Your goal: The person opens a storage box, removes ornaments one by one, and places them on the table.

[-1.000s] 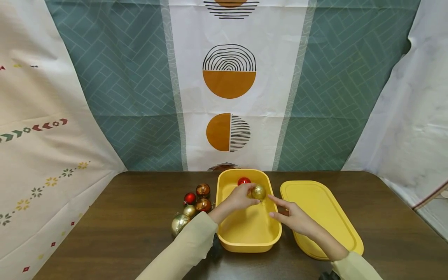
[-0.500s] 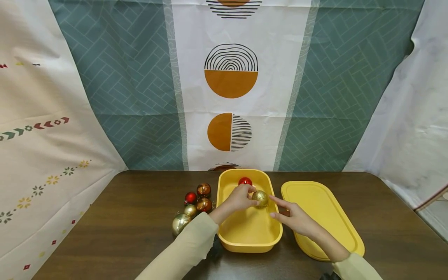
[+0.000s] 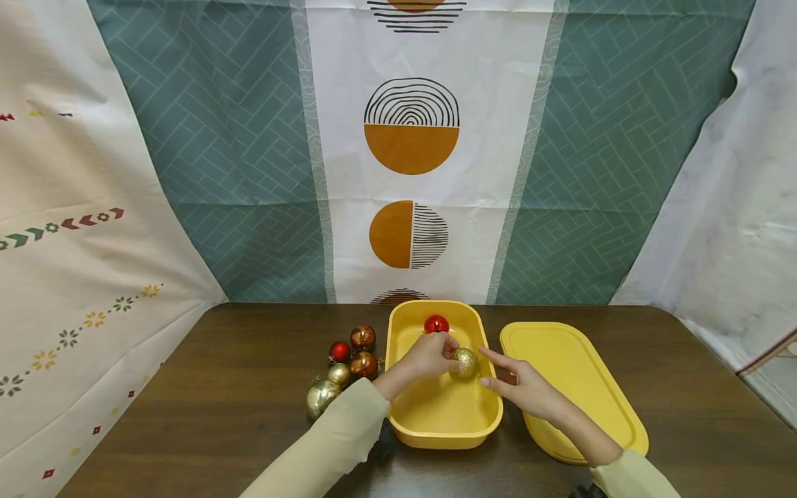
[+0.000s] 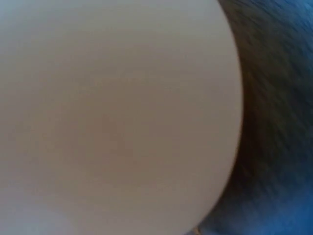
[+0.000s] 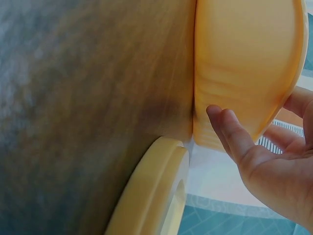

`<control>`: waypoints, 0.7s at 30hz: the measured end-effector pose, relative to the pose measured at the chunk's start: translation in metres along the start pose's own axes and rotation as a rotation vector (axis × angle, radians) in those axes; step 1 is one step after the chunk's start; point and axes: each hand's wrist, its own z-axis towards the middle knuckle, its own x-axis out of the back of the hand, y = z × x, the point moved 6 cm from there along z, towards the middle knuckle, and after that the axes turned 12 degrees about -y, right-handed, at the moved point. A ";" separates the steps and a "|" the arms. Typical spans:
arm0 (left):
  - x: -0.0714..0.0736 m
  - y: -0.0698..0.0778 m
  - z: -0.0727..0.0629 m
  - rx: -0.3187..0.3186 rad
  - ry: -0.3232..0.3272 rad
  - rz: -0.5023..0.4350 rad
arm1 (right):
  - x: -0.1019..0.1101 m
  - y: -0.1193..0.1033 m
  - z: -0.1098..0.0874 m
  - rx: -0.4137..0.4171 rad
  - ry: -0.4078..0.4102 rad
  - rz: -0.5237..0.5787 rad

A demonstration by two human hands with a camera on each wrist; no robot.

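Note:
In the head view my left hand [image 3: 429,356] reaches into a yellow plastic box [image 3: 445,415] and pinches a gold glitter Christmas bauble [image 3: 464,362] between thumb and fingers, low inside it. A shiny red bauble [image 3: 436,324] lies at the box's far end. My right hand [image 3: 526,391] holds the box's right side, index finger and thumb over the rim. From the right wrist, other fingers of the right hand [image 5: 274,171] show outside the box wall [image 5: 249,63]. A pale surface fills most of the left wrist view, hiding the left hand's work.
Left of the box several baubles sit together: copper ones [image 3: 362,337], a small red one [image 3: 339,352], a small gold one [image 3: 339,375] and a large pale gold one [image 3: 322,396]. A yellow lid [image 3: 573,387] lies to the right on the dark wooden table [image 3: 218,408].
My left hand has moved slightly toward me with the gold glitter bauble, which is now lower in the box and farther from the red one. My right hand stays at the rim.

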 end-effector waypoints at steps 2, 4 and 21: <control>0.000 0.000 0.000 -0.009 -0.004 -0.004 | 0.000 0.000 0.000 -0.003 0.000 -0.006; 0.000 0.000 0.000 -0.014 -0.003 -0.004 | 0.000 0.000 0.000 -0.006 0.001 -0.013; 0.035 -0.001 -0.041 -0.026 0.072 -0.189 | 0.001 -0.004 0.000 -0.013 0.002 -0.020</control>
